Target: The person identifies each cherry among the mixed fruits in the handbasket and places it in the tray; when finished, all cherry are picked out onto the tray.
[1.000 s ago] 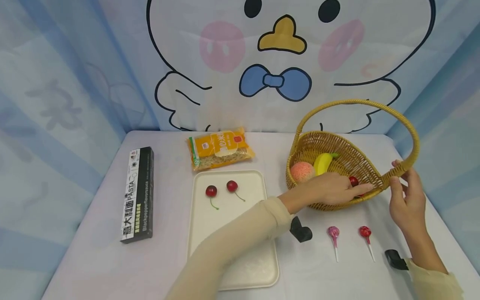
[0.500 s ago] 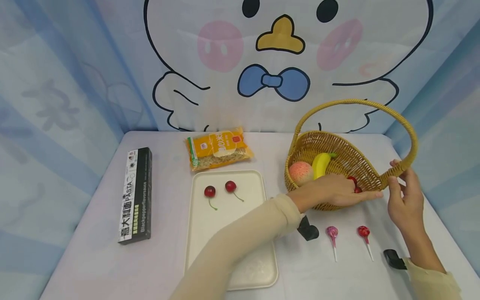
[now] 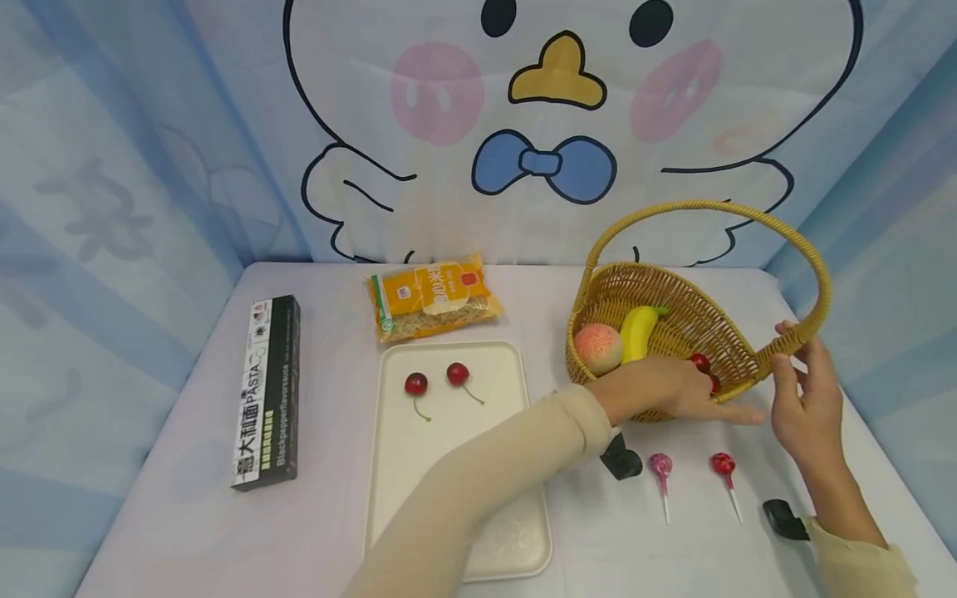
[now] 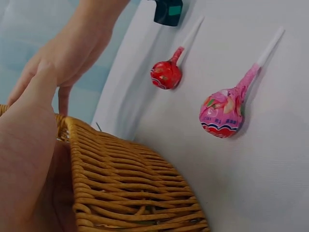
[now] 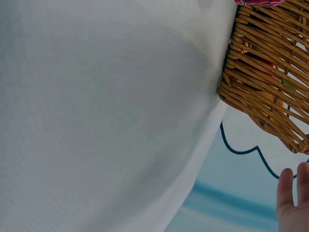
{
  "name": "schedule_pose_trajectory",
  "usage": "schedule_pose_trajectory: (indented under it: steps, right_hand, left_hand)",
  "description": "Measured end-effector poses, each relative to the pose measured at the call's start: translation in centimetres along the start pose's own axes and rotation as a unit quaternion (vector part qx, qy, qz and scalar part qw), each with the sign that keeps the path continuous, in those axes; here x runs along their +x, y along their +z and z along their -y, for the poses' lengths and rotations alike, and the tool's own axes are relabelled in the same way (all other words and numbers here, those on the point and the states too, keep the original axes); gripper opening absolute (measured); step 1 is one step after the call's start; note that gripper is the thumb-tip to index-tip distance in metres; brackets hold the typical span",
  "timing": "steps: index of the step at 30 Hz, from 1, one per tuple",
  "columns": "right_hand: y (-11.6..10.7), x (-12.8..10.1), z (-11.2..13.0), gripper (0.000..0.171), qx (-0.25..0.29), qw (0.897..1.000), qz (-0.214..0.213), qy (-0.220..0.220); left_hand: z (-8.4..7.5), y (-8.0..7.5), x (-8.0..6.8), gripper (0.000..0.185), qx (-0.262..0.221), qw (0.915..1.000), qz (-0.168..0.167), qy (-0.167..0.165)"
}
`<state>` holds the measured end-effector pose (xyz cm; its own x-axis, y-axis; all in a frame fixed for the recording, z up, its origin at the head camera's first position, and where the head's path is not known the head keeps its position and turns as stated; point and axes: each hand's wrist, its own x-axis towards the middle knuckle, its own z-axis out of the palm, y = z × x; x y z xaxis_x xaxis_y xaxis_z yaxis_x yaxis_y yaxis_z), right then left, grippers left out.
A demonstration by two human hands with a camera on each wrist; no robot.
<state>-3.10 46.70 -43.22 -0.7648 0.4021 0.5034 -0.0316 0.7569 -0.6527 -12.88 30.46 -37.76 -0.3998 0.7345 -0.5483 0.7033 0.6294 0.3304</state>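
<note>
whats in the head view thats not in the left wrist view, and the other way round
Only the head view shows the pasta box, orange bag, tray with two cherries, cartoon backdrop, and the peach, banana and red fruit in the basket.

Only the left wrist view shows a green patch on the black piece by the right wrist, and clear lettering on the pink lollipop.

Both show the basket, pink lollipop, red lollipop, left hand and right hand.

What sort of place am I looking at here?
Probably a small staged tabletop setup rather than a real kitchen: a white-covered table stands before a cartoon-printed backdrop, walled by blue patterned curtains, with a wicker basket on top.
</note>
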Motion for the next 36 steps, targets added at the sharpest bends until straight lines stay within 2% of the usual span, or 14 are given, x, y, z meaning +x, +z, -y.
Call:
schedule_pose_trajectory:
  steps: [3, 5, 13, 20, 23, 28, 36]
  right_hand:
    - [0.0, 0.0, 0.0, 0.046, -0.002, 1.000, -0.001, -0.004]
    - [-0.1, 0.0, -0.1, 0.047, -0.002, 1.000, -0.002, -0.005]
    - [-0.2, -0.3, -0.2, 0.047, -0.019, 0.999, 0.007, 0.040]
    - [-0.1, 0.0, -0.1, 0.048, -0.024, 0.998, 0.011, 0.051]
    - [0.0, 0.0, -0.1, 0.048, -0.027, 0.998, 0.013, 0.058]
    - [0.0, 0.0, 0.0, 0.048, -0.034, 0.997, 0.016, 0.063]
    - [-0.1, 0.0, 0.0, 0.048, -0.034, 0.997, 0.016, 0.063]
  left_hand:
    - [0.1, 0.2, 0.1, 0.070, -0.002, 1.0000, 0.004, 0.006]
    - [0.3, 0.3, 0.2, 0.069, -0.005, 0.9999, -0.004, 0.015]
    - [1.2, 0.6, 0.2, 0.065, -0.045, 0.9955, -0.073, 0.042]
    - [2.2, 0.6, 0.4, 0.059, -0.021, 0.9911, -0.106, 0.077]
    - [2.6, 0.7, 0.6, 0.057, -0.006, 0.9880, -0.115, 0.103]
    - [3.1, 0.4, 0.2, 0.050, -0.010, 0.9823, -0.121, 0.142]
    - [4.6, -0.2, -1.4, 0.017, -0.023, 0.9754, -0.110, 0.190]
